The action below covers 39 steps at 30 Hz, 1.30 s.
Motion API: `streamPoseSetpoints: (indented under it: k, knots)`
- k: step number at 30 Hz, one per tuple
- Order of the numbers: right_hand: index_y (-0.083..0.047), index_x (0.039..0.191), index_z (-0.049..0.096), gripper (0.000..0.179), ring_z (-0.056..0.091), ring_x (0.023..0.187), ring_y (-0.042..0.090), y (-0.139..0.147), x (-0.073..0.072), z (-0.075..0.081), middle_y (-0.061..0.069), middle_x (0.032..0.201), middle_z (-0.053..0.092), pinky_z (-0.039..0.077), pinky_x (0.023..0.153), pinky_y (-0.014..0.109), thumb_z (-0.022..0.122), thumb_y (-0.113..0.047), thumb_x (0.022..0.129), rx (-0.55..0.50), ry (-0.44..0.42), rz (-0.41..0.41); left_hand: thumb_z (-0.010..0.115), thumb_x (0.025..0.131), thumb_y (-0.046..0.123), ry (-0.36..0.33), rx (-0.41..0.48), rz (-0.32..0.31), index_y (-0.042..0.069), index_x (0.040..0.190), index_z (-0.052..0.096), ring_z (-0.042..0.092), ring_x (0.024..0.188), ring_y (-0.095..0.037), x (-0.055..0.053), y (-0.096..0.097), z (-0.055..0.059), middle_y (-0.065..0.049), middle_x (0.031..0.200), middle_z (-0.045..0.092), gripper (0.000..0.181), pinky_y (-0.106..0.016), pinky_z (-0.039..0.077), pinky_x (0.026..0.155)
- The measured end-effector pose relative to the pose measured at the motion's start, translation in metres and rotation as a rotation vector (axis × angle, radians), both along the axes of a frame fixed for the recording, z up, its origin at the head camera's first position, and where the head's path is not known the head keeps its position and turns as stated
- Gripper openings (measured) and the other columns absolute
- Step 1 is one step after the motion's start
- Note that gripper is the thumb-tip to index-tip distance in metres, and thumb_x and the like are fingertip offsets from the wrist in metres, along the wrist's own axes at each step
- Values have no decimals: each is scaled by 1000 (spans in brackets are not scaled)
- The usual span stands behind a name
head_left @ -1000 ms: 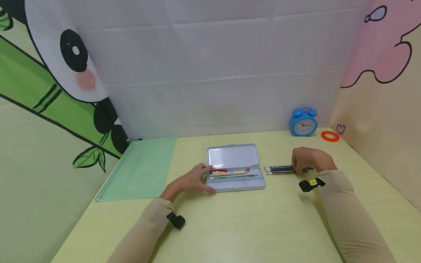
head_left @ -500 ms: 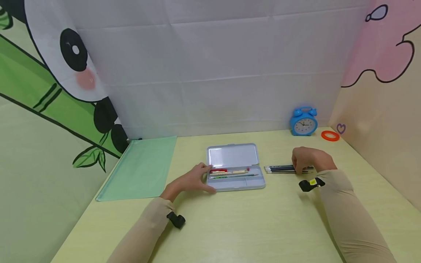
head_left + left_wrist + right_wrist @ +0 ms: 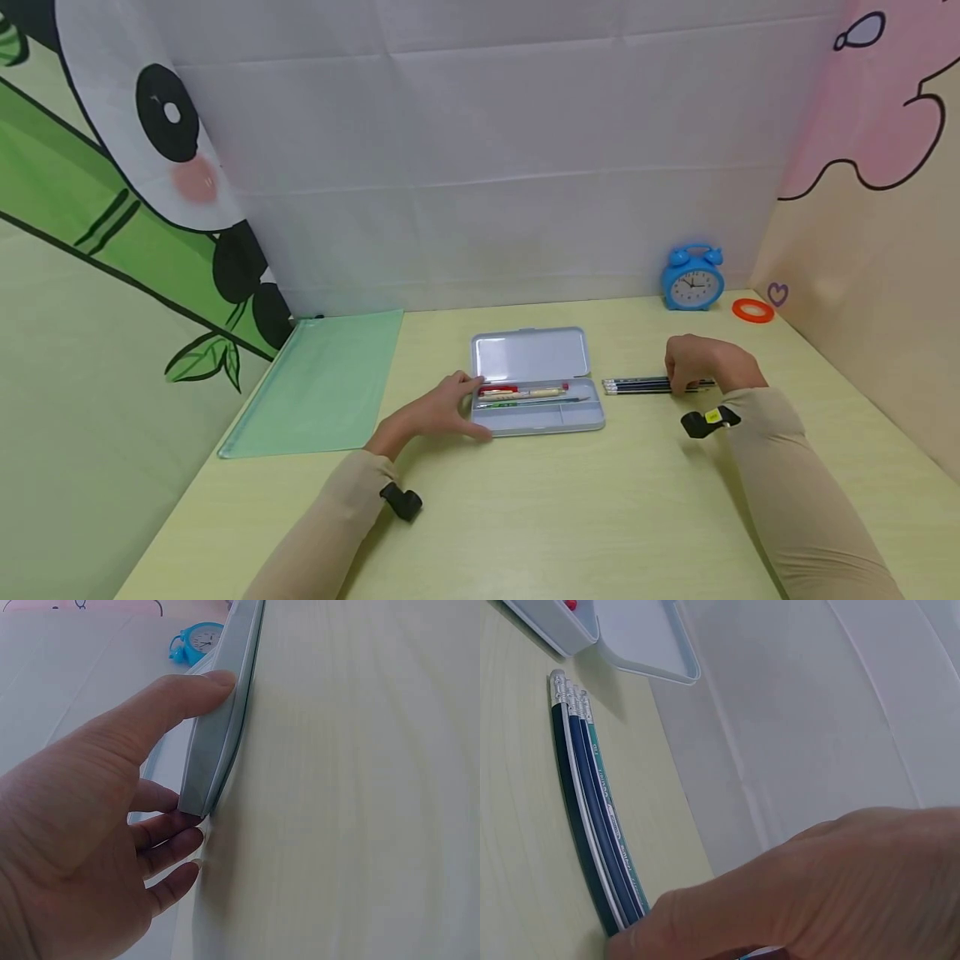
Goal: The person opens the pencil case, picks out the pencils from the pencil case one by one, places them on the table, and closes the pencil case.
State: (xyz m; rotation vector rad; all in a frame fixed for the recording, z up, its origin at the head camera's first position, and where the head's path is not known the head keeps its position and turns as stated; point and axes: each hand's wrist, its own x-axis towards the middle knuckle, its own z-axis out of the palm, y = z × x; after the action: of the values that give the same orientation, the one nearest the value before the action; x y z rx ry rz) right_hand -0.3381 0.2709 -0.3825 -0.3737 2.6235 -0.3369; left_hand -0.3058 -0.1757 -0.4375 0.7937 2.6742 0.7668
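Observation:
A pale blue-grey metal pencil case (image 3: 536, 421) lies open on the table, its lid (image 3: 531, 354) tilted back. Inside are a red pen (image 3: 498, 389), a cream pen (image 3: 536, 393) and a green pencil (image 3: 517, 405). My left hand (image 3: 442, 408) holds the case at its left end; in the left wrist view the thumb presses the front wall (image 3: 214, 742) and the fingers reach round the corner. To the right, several pencils (image 3: 637, 386) lie side by side, eraser ends toward the case. My right hand (image 3: 701, 364) grips them near the other end, hiding part of them.
A blue alarm clock (image 3: 693, 279) stands at the back right, beside an orange-red ring (image 3: 752, 311). A green translucent zip folder (image 3: 322, 392) lies on the left of the table. Printed cloth walls (image 3: 480, 183) close off the back and sides.
The pencils under my right hand have drawn slightly closer together, the nearest one shifting toward the others. Both hands and the pencil case stay in place.

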Motion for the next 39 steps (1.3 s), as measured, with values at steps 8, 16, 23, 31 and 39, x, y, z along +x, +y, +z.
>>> streamPoseSetpoints:
  k: [8, 16, 23, 31, 39]
  knots:
    - [-6, 93, 73, 13, 56, 78, 23, 3, -3, -3, 4, 83, 62, 47, 70, 35, 78, -6, 81, -2, 4, 4, 86, 75, 48, 5, -7, 2, 3, 156, 32, 39, 116, -23, 0, 1, 0, -8, 128, 43, 106, -40, 40, 96]
    - [-6, 93, 72, 13, 56, 78, 23, 2, -1, 2, 5, 83, 62, 48, 70, 35, 78, -5, 81, -5, -2, -8, 86, 75, 48, 7, -8, 6, 4, 156, 32, 39, 115, -22, 0, 1, 0, -8, 128, 43, 107, -39, 40, 96]
    - [-5, 93, 71, 13, 56, 78, 24, 2, 0, 3, 6, 84, 62, 49, 70, 36, 78, -4, 81, -3, 2, -17, 86, 75, 48, 8, -8, 4, 4, 156, 32, 40, 116, -23, 1, 1, 0, -9, 129, 43, 107, -40, 41, 97]
    - [-6, 91, 71, 12, 56, 78, 24, 3, 0, 2, 6, 84, 62, 48, 70, 35, 78, -4, 81, 4, 2, -16, 86, 75, 46, 4, -5, 12, 4, 155, 33, 40, 119, -24, 2, 1, 2, -9, 131, 44, 105, -41, 41, 100]
    - [-4, 98, 71, 19, 57, 83, 26, 1, 1, 5, 6, 89, 64, 51, 76, 40, 79, -4, 81, 16, 3, -57, 86, 75, 47, 6, -9, 14, 5, 156, 34, 40, 119, -24, 3, 2, 2, -9, 132, 43, 105, -41, 41, 100]
